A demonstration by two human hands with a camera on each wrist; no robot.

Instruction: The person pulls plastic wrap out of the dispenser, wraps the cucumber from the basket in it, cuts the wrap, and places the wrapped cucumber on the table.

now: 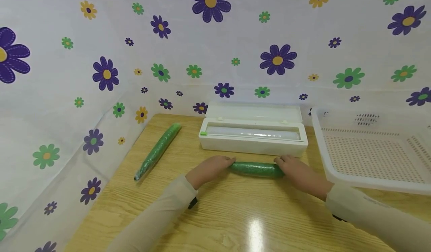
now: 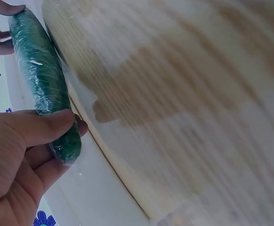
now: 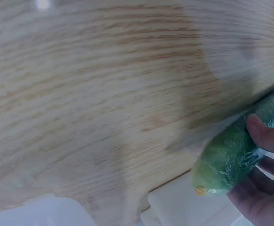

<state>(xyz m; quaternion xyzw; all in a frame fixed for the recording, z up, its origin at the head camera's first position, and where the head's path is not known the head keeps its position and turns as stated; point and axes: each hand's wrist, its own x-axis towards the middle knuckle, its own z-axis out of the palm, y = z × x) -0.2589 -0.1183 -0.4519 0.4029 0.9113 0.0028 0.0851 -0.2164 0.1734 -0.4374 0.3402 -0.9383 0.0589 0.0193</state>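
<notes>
A green cucumber (image 1: 256, 169) in clear plastic wrap lies crosswise between both hands, in front of the white box. At its left end, the left hand (image 1: 213, 169) pinches it; thumb and fingers show around that end in the left wrist view, where the wrapped cucumber (image 2: 40, 66) looks glossy. The right hand (image 1: 301, 174) grips the opposite end, its thumb on top and fingers behind in the right wrist view. There, the paler tip of the cucumber (image 3: 216, 172) sticks out past the fingers, with film wrinkled over it.
An open white box (image 1: 252, 146) holding a roll of cling film (image 1: 252, 133) stands at the back, its lid raised. Left on the wooden table (image 1: 215, 222) lies another wrapped cucumber (image 1: 157, 151). A white mesh basket (image 1: 320, 147) sits at the right. Flower-printed cloth hangs behind.
</notes>
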